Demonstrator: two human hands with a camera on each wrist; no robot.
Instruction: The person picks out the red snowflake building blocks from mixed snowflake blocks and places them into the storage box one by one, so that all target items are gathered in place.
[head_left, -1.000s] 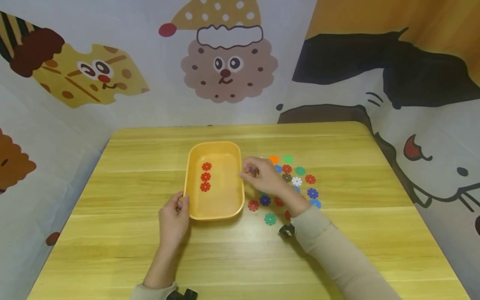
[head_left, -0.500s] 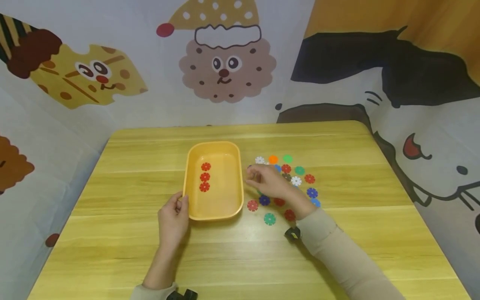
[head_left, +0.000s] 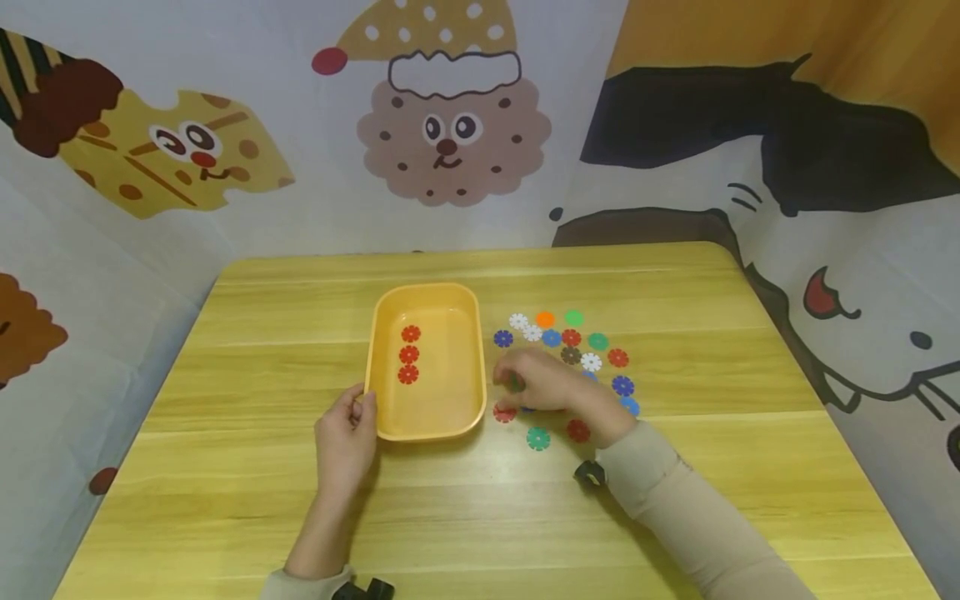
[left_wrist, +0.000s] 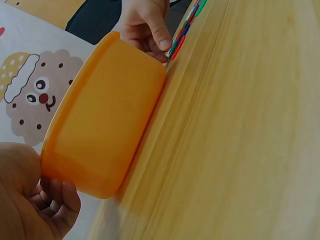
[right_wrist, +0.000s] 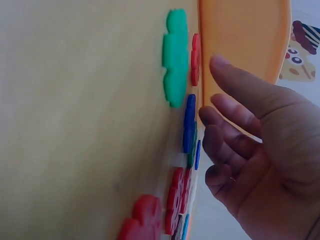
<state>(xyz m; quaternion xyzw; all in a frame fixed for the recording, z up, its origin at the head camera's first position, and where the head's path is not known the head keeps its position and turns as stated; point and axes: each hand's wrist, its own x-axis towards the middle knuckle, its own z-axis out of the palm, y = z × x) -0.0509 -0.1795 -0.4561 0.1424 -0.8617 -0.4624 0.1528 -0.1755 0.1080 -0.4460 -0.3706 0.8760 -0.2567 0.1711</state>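
A yellow-orange plastic tray [head_left: 442, 408] stands on the table with three red snowflake discs [head_left: 408, 354] in a column inside it. At its near left corner my left hand [head_left: 347, 437] grips the rim, thumb against the wall, also seen in the left wrist view. My right hand [head_left: 540, 379] is just right of the tray, low over scattered discs. Its thumb and fingers are apart and hold nothing in the right wrist view. Right under its fingertips lies a red snowflake disc [head_left: 504, 413]; a green disc [head_left: 538, 438] lies nearer me. The hand covers some of the pile.
Several more loose discs lie right of the tray, among them a dark blue disc [head_left: 503, 338], an orange disc [head_left: 545, 319] and a white disc [head_left: 591, 362]. The wooden table [head_left: 300, 300] meets a wall hanging with cartoon prints [head_left: 453, 142] behind it.
My right hand has moved back from the tray's right rim and then towards me, uncovering the dark blue and white discs. My left hand has stayed on the tray.
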